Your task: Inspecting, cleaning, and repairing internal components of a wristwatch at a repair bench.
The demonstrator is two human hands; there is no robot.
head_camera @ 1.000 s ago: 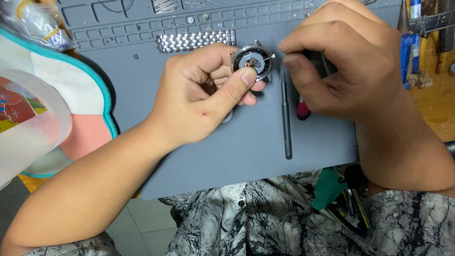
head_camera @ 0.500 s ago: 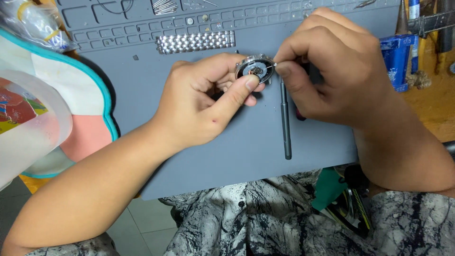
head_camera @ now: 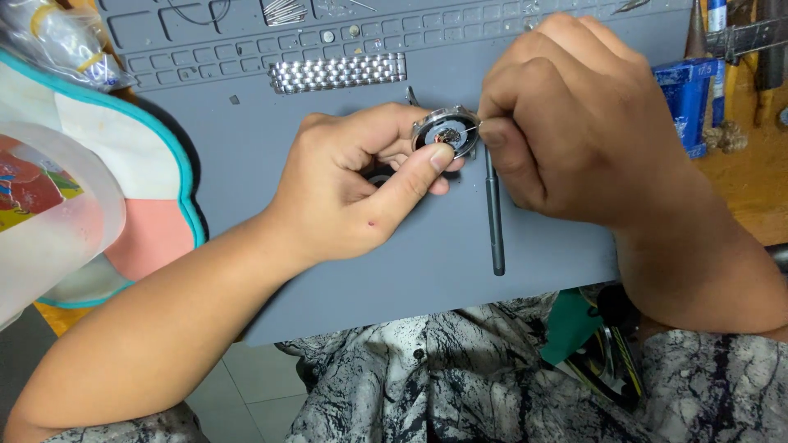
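Left hand [head_camera: 353, 193] pinches open watch case [head_camera: 446, 131] above grey mat [head_camera: 246, 164] | right hand [head_camera: 574, 123], just right of case, pinches fine tool tip into movement | risk: a slip could scratch the movement | metal bracelet [head_camera: 336, 72] beyond case, dark rod [head_camera: 494, 213] just below-right

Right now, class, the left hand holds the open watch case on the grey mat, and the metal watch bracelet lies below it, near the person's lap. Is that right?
Not quite. The head view shows the left hand holding the open watch case on the grey mat, but the metal watch bracelet lies above it, toward the mat's far edge, not near the lap.
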